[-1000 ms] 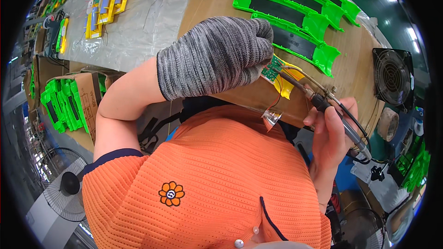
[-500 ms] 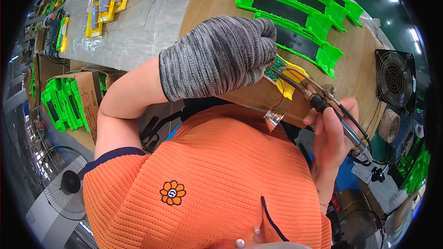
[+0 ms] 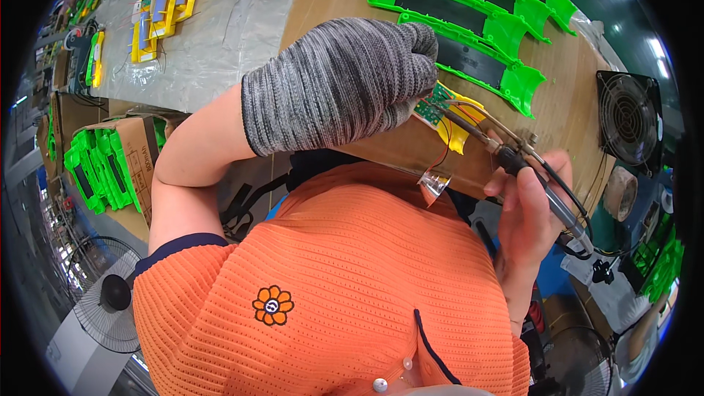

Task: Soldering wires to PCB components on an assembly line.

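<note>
My left hand (image 3: 345,84), in a grey striped knit glove, is closed around one end of a curved yellow plastic housing (image 3: 460,137). A small green circuit board (image 3: 433,105) with thin wires shows beside its fingers; the glove hides the rest of the grip. In my bare right hand (image 3: 529,202) is a soldering iron (image 3: 539,178) with a thin metal tube and black cable alongside. Its tip points at the board, close to the gloved fingers; contact cannot be made out. A small shiny lamp reflector (image 3: 434,185) hangs on wires below the housing.
Several green curved shells (image 3: 480,61) with dark inlays lie across the far table. Yellow housings (image 3: 163,4) with blue cells are at far left. A cardboard box (image 3: 136,165) of green shells stands left. A black fan (image 3: 628,123) sits at right.
The gloved left hand has shifted slightly left and up. The soldering iron's tip stays beside the board, and both hands keep their grip.
</note>
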Available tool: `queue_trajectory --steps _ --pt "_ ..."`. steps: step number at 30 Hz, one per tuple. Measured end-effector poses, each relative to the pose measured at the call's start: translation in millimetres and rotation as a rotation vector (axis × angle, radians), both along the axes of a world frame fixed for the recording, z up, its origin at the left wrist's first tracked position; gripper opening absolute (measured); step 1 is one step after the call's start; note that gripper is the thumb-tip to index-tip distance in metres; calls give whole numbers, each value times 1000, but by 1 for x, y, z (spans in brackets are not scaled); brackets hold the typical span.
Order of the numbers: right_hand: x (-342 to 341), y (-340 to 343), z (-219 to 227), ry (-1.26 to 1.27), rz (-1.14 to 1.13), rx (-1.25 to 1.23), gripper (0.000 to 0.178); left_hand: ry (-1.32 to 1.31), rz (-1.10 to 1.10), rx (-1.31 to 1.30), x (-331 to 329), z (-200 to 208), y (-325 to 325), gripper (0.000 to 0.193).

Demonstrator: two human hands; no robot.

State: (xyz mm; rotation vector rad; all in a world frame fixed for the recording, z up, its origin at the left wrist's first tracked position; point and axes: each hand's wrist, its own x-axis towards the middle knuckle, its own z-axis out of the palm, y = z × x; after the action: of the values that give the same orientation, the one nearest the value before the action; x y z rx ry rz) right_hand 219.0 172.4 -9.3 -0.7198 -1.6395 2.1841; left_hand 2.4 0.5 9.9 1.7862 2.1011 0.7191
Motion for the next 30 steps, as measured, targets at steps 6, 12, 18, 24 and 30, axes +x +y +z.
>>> queue_trajectory --steps 6,12,18,24,30 --pt "8 9 1 121 -118 -29 21 5 -11 -5 -1 0 -1 17" --pt "14 21 -2 192 -195 -21 18 16 -34 -4 -3 0 1 16" --pt "11 10 4 152 -92 38 19 -14 -55 -4 -5 0 0 16" --pt "8 9 3 134 -99 0 22 -45 -68 14 -5 -1 1 16" --pt "7 3 1 2 8 39 21 61 -40 -36 1 4 4 15"
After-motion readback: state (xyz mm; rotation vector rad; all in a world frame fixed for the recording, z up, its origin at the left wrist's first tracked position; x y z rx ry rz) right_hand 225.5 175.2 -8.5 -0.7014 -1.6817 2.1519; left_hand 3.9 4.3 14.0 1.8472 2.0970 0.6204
